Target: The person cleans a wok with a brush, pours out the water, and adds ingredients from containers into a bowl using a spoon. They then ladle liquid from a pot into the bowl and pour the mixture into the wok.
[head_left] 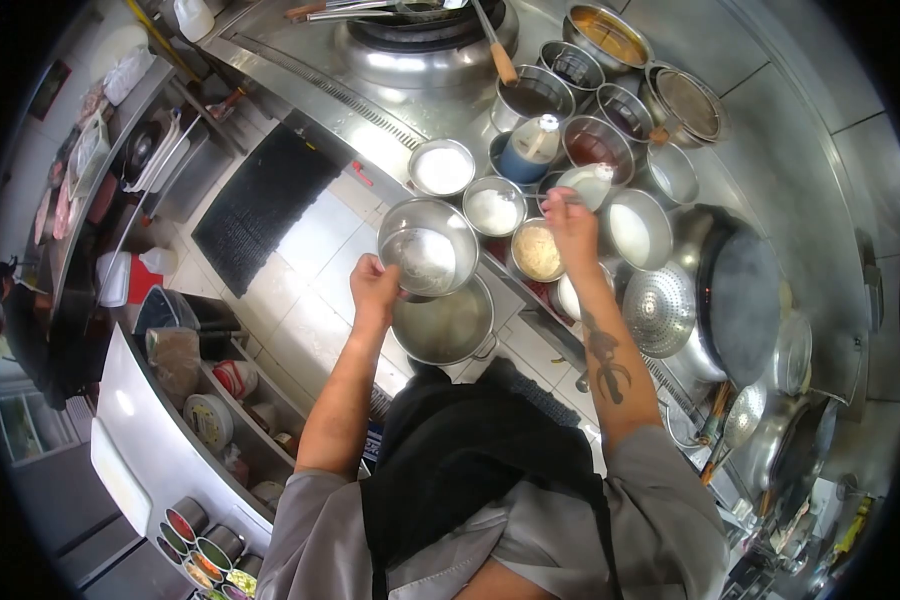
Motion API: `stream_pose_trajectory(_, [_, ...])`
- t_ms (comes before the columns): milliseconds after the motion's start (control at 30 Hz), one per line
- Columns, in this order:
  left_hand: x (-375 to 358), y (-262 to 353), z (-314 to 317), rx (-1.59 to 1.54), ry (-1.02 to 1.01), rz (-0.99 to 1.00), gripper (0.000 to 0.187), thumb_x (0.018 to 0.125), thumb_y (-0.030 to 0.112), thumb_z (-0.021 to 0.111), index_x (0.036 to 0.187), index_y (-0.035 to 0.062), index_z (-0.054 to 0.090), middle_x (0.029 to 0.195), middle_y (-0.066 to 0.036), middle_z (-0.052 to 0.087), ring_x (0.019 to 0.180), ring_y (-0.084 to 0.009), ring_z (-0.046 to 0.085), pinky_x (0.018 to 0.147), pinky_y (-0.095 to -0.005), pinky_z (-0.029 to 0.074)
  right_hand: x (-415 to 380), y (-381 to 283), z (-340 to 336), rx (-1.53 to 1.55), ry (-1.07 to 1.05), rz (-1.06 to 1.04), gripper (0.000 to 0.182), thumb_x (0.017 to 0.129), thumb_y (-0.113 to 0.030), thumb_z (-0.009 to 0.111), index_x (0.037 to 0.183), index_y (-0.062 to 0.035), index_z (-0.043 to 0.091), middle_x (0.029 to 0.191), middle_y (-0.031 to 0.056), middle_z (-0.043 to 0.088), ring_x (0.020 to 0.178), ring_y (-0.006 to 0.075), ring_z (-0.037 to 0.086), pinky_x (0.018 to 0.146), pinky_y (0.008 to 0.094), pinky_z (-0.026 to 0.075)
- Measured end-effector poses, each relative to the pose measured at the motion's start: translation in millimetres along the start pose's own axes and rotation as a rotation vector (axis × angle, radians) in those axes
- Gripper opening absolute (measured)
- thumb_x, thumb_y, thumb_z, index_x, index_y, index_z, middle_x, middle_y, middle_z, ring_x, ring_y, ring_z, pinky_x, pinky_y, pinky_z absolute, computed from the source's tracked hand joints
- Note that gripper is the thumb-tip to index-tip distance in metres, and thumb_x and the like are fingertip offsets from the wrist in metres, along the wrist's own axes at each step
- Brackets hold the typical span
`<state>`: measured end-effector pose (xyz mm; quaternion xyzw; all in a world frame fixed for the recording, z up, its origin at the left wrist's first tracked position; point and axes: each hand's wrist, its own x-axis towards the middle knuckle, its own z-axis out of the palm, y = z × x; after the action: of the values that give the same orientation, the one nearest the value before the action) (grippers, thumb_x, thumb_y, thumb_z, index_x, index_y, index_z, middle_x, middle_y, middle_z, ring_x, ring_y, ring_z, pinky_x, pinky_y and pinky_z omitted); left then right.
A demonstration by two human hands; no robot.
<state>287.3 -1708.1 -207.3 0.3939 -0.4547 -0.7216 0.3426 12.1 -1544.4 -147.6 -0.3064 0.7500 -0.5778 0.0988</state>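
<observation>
Shelves on my far left carry tubs and small pots, and a dark floor mat lies on the pale tiles beyond them. My left hand comes next, its fingers clamped on the near rim of a steel bowl that I hold tilted toward me, something whitish inside it. Directly under that bowl sits a larger steel pot at the counter's edge. Further right stand several seasoning bowls: one of white powder, another white one, and one of pale grainy stuff. My right hand hovers over these, fingers pinched together on a thin spoon handle reaching toward the white bowl. Past my tattooed forearm a perforated strainer leans beside a dark wok.
</observation>
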Motion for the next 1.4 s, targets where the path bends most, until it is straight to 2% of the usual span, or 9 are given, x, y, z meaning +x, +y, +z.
stream_pose_trajectory(33, [0.4, 0.0, 0.3, 0.007, 0.006, -0.005, 0.018, 0.078, -0.004, 0.058, 0.074, 0.0079, 0.045, 0.064, -0.003, 0.052, 0.047, -0.0108, 0.050, 0.041, -0.0251, 0.046, 0.5, 5.7, 5.5, -0.131, -0.016, -0.093, 0.024, 0.097, -0.021, 0.054, 0.106, 0.0001, 0.061, 0.080, 0.0096, 0.069, 0.071, 0.0153, 0.065, 0.066, 0.0297, 0.051])
stream_pose_trajectory(133, [1.0, 0.7, 0.9, 0.021, 0.021, -0.019, 0.018, 0.078, -0.004, 0.058, 0.074, 0.0078, 0.045, 0.064, -0.003, 0.051, 0.047, -0.0111, 0.050, 0.041, -0.0252, 0.046, 1.4, 43.4, 25.8, -0.060, -0.070, -0.097, 0.025, 0.096, -0.022, 0.055, 0.108, -0.0004, 0.060, 0.080, 0.0107, 0.069, 0.072, 0.0160, 0.065, 0.068, 0.0320, 0.050])
stream_pose_trajectory(267, [-1.8, 5.3, 1.9, 0.022, 0.028, -0.025, 0.018, 0.077, -0.004, 0.058, 0.073, 0.0076, 0.045, 0.064, -0.003, 0.051, 0.048, -0.0114, 0.051, 0.041, -0.0258, 0.046, -5.5, 42.7, 36.9, 0.240, -0.041, 0.169, 0.025, 0.096, -0.022, 0.056, 0.106, 0.0008, 0.060, 0.079, 0.0092, 0.068, 0.067, 0.0143, 0.064, 0.062, 0.0269, 0.052])
stream_pose_trajectory(567, [1.6, 3.5, 1.5, 0.025, 0.031, -0.013, 0.019, 0.077, -0.004, 0.059, 0.072, 0.0073, 0.045, 0.063, -0.003, 0.051, 0.047, -0.0115, 0.050, 0.040, -0.0261, 0.046, -11.2, 12.0, -0.5, 0.547, 0.081, 0.337, 0.024, 0.097, -0.020, 0.056, 0.104, 0.0023, 0.059, 0.082, 0.0105, 0.067, 0.065, 0.0143, 0.062, 0.060, 0.0264, 0.053])
stream_pose_trajectory(700, [0.7, 4.5, 2.1, -0.004, 0.031, -0.006, 0.019, 0.077, -0.004, 0.059, 0.072, 0.0072, 0.045, 0.062, -0.003, 0.051, 0.045, -0.0113, 0.050, 0.039, -0.0255, 0.046, -3.7, -5.9, -7.5, 0.372, 0.025, 0.207, 0.025, 0.098, -0.021, 0.055, 0.107, 0.0021, 0.059, 0.083, 0.0090, 0.066, 0.066, 0.0119, 0.060, 0.062, 0.0251, 0.051])
stream_pose_trajectory(833, [2.8, 2.2, 1.7, 0.018, 0.041, -0.035, 0.019, 0.077, -0.004, 0.059, 0.072, 0.0071, 0.045, 0.062, -0.003, 0.051, 0.045, -0.0109, 0.050, 0.039, -0.0253, 0.047, 2.5, 31.8, 13.1, 0.085, -0.055, 0.038, 0.024, 0.098, -0.022, 0.055, 0.106, -0.0002, 0.061, 0.081, 0.0069, 0.067, 0.068, 0.0112, 0.060, 0.063, 0.0255, 0.051])
stream_pose_trajectory(1133, [1.5, 2.6, 1.5, 0.000, 0.034, -0.028, 0.019, 0.078, -0.004, 0.059, 0.072, 0.0071, 0.045, 0.063, -0.002, 0.051, 0.046, -0.0101, 0.050, 0.040, -0.0251, 0.046, -5.2, 40.4, 18.0, 0.438, 0.009, 0.355, 0.025, 0.097, -0.021, 0.055, 0.103, 0.0023, 0.060, 0.082, 0.0101, 0.067, 0.066, 0.0135, 0.062, 0.060, 0.0274, 0.055])
stream_pose_trajectory(1233, [2.4, 2.2, 1.7, 0.003, 0.034, -0.025, 0.019, 0.078, -0.005, 0.058, 0.072, 0.0074, 0.045, 0.063, -0.003, 0.051, 0.046, -0.0104, 0.050, 0.040, -0.0252, 0.046, -6.7, 9.5, -5.8, 0.514, 0.077, 0.336, 0.024, 0.097, -0.020, 0.056, 0.105, 0.0020, 0.059, 0.083, 0.0100, 0.067, 0.065, 0.0137, 0.062, 0.060, 0.0267, 0.054])
stream_pose_trajectory(1400, [1.2, 6.6, 3.5, 0.026, 0.038, -0.035, 0.020, 0.079, -0.005, 0.057, 0.072, 0.0078, 0.044, 0.064, -0.003, 0.051, 0.046, -0.0114, 0.050, 0.040, -0.0257, 0.046, 0.3, -0.6, -2.4, 0.272, 0.017, 0.164, 0.023, 0.098, -0.021, 0.055, 0.106, 0.0001, 0.060, 0.084, 0.0084, 0.067, 0.064, 0.0112, 0.059, 0.060, 0.0244, 0.050])
